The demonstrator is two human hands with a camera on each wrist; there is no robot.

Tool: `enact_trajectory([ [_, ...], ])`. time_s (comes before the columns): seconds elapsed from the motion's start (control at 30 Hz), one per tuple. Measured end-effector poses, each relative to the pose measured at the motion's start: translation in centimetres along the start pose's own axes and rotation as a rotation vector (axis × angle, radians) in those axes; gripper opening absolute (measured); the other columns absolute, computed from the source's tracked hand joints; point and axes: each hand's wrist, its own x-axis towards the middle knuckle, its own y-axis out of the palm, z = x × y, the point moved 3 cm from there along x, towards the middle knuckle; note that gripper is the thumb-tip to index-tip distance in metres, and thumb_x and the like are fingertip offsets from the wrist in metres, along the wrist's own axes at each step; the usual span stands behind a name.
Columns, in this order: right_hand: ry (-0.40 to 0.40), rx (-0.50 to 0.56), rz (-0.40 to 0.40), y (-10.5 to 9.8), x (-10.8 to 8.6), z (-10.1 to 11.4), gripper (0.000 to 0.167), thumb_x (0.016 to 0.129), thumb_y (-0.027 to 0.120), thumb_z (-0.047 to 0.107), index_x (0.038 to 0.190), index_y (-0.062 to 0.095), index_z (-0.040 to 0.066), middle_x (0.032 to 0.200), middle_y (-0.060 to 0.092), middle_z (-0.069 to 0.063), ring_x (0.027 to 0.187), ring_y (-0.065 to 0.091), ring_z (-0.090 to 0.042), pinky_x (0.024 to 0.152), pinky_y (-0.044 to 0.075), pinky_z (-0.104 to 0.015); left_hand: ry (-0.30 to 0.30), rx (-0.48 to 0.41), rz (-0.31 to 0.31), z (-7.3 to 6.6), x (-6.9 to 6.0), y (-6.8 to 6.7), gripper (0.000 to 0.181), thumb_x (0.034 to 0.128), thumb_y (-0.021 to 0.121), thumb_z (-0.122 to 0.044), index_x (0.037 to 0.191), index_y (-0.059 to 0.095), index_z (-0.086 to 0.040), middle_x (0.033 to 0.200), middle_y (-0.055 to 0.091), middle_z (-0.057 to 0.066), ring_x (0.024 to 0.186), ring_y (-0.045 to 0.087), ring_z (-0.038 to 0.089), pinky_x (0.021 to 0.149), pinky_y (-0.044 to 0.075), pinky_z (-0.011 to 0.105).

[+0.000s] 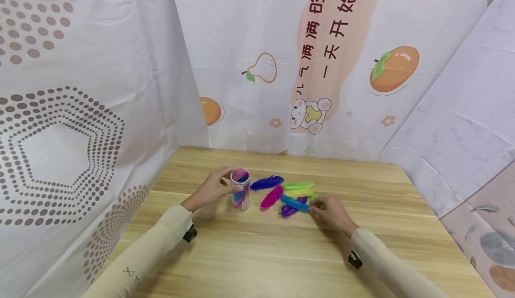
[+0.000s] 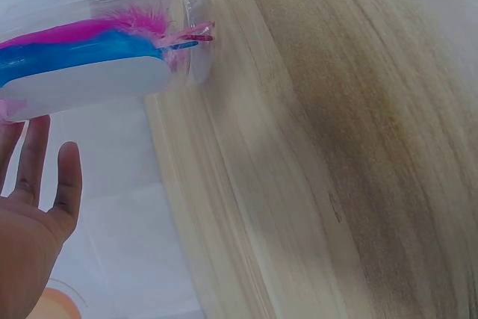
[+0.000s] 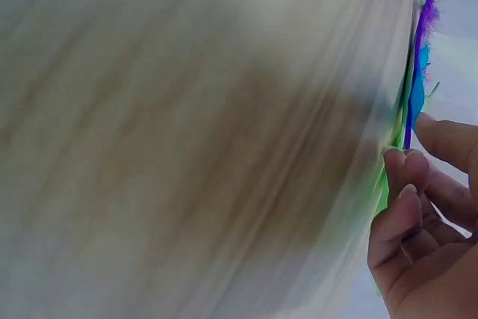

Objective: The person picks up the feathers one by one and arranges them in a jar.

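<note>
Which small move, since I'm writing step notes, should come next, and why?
Probably lifting the blue feather clear of the purple feather it overlaps: the right hand pinches its end, while the left hand holds the open-topped clear jar.

A wood-grained tabletop [image 1: 257, 253] is backed by a white cloth [image 1: 237, 20] printed with orange fruit [image 1: 395, 69], a pear outline [image 1: 263, 69] and small flowers [image 1: 389, 120]. A peach band [image 1: 358, 29] is lettered with dark Chinese characters [image 1: 338, 28]; a white bear [image 1: 309, 117] is printed at its foot. Left side is screened by a cloth patterned with brown dots [image 1: 98, 150]; right side is hung with a pale marbled sheet [image 1: 462, 78], leaves [image 1: 486, 209] and round shapes [image 1: 500, 246] being printed low down.
</note>
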Motion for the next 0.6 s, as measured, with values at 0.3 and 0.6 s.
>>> enact_trajectory([
  [0.3,-0.003,0.001,-0.002,0.36,0.22,0.16,0.01,0.092,0.078,0.011,0.101,0.08,0.006,0.093,0.076,-0.002,0.081,0.068,-0.012,0.071,0.057,-0.028,0.001,0.002,0.001,0.0,-0.12,0.0,0.055,0.0916,0.078,-0.043,0.141,0.059,-0.028,0.123,0.063,-0.007,0.11,0.057,0.018,0.094,0.05,0.045],
  [0.6,-0.028,-0.014,-0.005,0.42,0.41,0.68,0.008,0.088,0.078,0.002,0.095,0.08,0.004,0.089,0.076,-0.003,0.081,0.07,-0.015,0.071,0.059,-0.031,-0.013,0.004,0.004,0.05,-0.14,-0.08,0.055,0.0923,0.078,-0.043,0.142,0.059,-0.027,0.125,0.063,-0.008,0.111,0.057,0.018,0.094,0.05,0.044],
])
